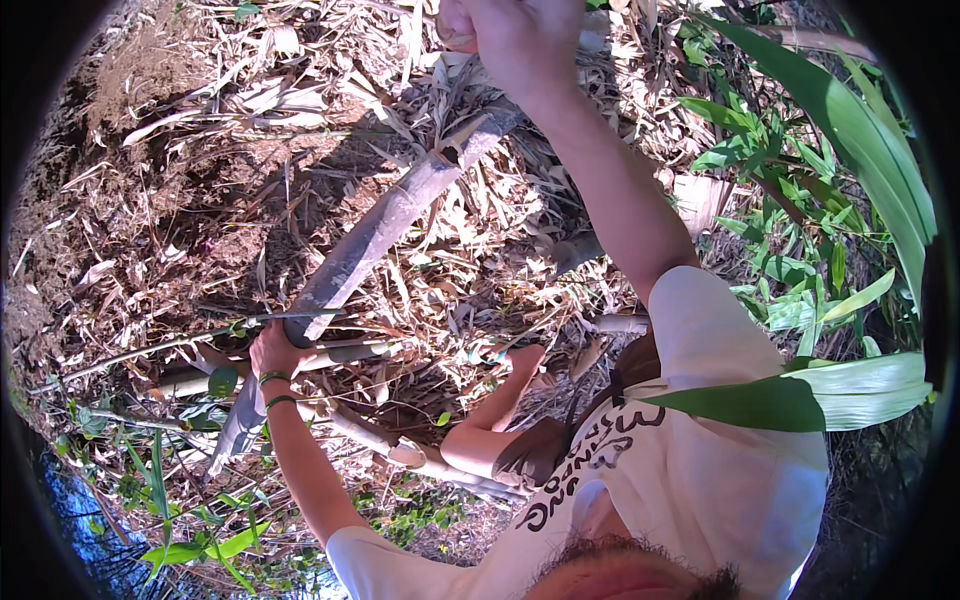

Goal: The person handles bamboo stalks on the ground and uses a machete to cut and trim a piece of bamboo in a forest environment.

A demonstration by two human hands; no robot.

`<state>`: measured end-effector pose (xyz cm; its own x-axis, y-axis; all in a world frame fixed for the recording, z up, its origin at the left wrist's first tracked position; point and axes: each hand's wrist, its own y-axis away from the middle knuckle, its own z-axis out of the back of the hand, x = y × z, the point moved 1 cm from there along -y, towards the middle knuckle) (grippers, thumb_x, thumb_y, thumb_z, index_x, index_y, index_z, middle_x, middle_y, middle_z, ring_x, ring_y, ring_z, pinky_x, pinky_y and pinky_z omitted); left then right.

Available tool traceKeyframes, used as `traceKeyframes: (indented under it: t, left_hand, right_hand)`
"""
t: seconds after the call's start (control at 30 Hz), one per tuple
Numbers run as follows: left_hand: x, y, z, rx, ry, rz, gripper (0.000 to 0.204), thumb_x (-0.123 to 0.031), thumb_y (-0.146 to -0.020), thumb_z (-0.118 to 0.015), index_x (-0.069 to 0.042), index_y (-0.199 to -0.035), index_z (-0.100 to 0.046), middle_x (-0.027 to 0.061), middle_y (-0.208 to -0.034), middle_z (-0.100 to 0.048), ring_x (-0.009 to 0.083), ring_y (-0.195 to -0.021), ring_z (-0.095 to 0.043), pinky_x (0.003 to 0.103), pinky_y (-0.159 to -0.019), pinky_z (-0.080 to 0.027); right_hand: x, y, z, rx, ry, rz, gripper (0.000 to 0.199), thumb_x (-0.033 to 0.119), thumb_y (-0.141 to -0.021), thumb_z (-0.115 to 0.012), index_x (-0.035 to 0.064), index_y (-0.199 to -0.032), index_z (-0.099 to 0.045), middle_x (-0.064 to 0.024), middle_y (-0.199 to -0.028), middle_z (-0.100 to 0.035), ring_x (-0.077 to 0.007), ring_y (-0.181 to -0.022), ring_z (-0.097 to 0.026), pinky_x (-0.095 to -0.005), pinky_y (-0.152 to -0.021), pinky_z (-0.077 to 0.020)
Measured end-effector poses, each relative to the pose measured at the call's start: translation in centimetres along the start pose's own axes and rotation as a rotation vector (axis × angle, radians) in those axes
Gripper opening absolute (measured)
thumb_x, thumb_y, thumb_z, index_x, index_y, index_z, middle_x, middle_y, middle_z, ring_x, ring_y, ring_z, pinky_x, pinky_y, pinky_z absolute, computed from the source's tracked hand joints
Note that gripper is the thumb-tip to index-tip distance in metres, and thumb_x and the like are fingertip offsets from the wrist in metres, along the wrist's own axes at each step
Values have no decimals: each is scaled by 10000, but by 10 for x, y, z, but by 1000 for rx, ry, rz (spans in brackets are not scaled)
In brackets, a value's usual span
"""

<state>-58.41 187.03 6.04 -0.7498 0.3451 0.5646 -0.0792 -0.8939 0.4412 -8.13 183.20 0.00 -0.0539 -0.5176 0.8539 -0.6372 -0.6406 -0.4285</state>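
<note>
Both grips clamp our long grey dried palm stalk (385,225), left hand (272,352) low, right hand (515,40) at its far upper end.

Looks like an outdoor spot, some kind of grove or farm plot in bright sun. The ground (150,200) is bare dirt buried in dry leaves (300,100) and husks, cut stalks (380,230) lie around, and broad green leaves (860,130) crowd in on the right.

Grey-brown stalk (380,235), white patterned shirt (700,470), green bracelets (275,390)
</note>
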Motion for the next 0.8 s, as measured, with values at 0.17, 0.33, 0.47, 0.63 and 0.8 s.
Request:
traceKeyframes:
  t: [0.17, 0.33, 0.47, 0.63, 0.8]
  left_hand:
    - [-6, -13, 3, -116, 22, -107, 874, -508, -494, -936, -111, -1203, -614, 149, -1090, -718, 348, -1022, -696, 465, -892, -566]
    - [0, 7, -6, 2, -21, 44, 840, -455, -500, -936, -98, -1188, -611, 158, -1128, -706, 363, -1012, -698, 473, -885, -570]
    - [-6, 4, 5, -73, 1, 4, 835, -445, -499, -925, -100, -1193, -613, 165, -1096, -712, 357, -990, -703, 479, -868, -578]
    - [-7, 6, 4, -30, 1, 28, 799, -427, -519, -902, -64, -1168, -611, 187, -1070, -711, 376, -984, -698, 476, -882, -576]
    - [0, -3, -1, -77, -6, -3, 851, -489, -480, -920, -88, -1168, -618, 162, -1078, -713, 359, -993, -699, 473, -872, -572]
  right_hand:
    - [-211, 231, 68, 723, 650, -1160, 301, 271, -895, -664, -22, -961, -684, -242, -803, -706, -339, -737, -720, -462, -726, -545]
    - [-123, 155, 37, 836, 553, -1234, 405, 350, -872, -720, -3, -777, -544, -140, -727, -635, -283, -749, -702, -414, -712, -532]
    - [-62, 46, 19, 488, 398, -480, 389, 382, -889, -752, 40, -1009, -612, -121, -868, -684, -228, -771, -684, -379, -739, -567]
    - [16, -33, 10, 18, -82, 174, 226, 140, -926, -687, 65, -769, -543, 20, -580, -498, -82, -473, -447, -288, -462, -371]
    - [-147, 181, 42, 168, 339, -612, 223, 225, -899, -701, 23, -857, -618, -129, -764, -641, -237, -676, -628, -396, -643, -483]
